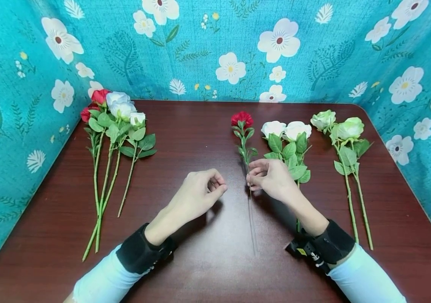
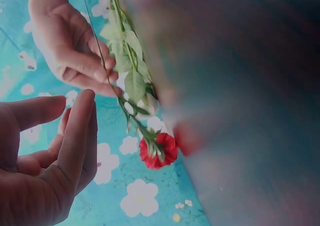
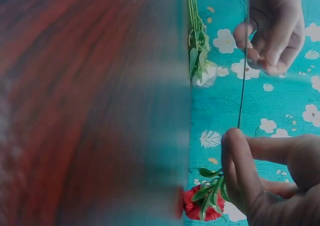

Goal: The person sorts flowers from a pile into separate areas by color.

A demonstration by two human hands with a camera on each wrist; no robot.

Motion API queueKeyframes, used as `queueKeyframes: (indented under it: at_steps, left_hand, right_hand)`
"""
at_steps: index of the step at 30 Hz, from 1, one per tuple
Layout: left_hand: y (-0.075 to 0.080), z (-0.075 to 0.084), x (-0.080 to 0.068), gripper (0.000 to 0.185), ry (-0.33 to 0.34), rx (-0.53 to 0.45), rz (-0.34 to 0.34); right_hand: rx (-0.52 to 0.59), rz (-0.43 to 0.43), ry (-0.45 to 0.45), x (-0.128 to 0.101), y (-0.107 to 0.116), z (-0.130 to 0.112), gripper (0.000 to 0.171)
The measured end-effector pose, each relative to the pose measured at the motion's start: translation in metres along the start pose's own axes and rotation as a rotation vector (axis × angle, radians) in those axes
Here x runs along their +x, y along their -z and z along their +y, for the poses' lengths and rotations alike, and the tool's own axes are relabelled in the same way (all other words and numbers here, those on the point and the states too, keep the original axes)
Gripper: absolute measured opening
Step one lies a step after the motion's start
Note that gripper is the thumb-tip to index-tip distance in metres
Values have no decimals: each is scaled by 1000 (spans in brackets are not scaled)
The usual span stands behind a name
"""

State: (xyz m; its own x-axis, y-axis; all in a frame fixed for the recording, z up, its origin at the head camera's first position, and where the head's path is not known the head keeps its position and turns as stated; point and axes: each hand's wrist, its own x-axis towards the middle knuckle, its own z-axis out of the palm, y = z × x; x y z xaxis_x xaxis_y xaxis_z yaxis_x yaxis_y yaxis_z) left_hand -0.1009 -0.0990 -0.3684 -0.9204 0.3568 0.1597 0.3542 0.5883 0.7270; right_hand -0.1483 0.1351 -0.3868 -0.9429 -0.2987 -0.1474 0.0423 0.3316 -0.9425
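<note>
Overhead, right hand (image 1: pixel 272 179) pinches the red carnation (image 1: pixel 242 119) by its thin wire stem, mid-table (image 1: pixel 200 261); left hand (image 1: pixel 196 195) loosely curled, holding nothing. Left wrist view: carnation (image 2: pixel 157 151) hangs off the pinch, left fingers (image 2: pixel 75 131) clear. Right wrist view: fingertips (image 3: pixel 235 156) nip the stem just below the leaves. Probably light, bendy; grip stem, not bloom.

Glossy dark wood table (image 1: pixel 200 261); matt cloth-like backdrop (image 1: pixel 200 54) (floral print)
</note>
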Motion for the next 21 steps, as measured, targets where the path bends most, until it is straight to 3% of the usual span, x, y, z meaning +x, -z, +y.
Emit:
queueKeyframes:
  at_steps: [5, 16, 21]
  left_hand:
    - [6, -5, 0, 6, 17, 21, 9]
    - [14, -6, -1, 7, 62, 30, -25]
    - [18, -8, -1, 6, 50, 42, -21]
  right_hand:
    - [-48, -32, -30, 1, 1, 2, 40]
    - [-247, -82, 3, 9, 0, 4, 37]
    - [-276, -101, -14, 10, -2, 2, 36]
